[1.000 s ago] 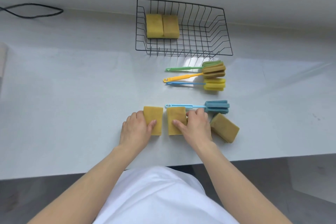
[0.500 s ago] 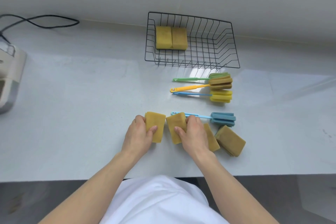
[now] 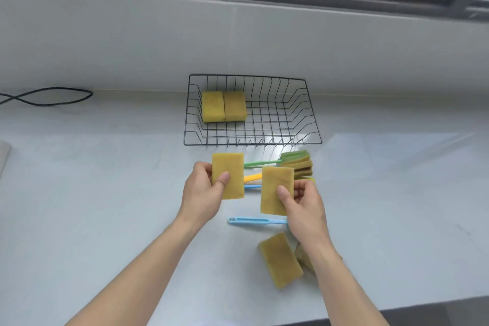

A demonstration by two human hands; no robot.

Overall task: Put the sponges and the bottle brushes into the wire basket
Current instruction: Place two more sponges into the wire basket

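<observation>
- Two bare forearms are seen, with no sleeves reaching them.
- No rings, watch or gloves are worn on the left hand [image 3: 202, 193] or right hand [image 3: 304, 209].
- Fingernails are kept short and unpainted.

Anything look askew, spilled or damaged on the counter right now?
Nothing spilled or damaged. Only the loose sponge near the counter's front edge lies at an angle, with another mostly hidden behind the right forearm. The two sponges in the wire basket sit neatly side by side.
</observation>
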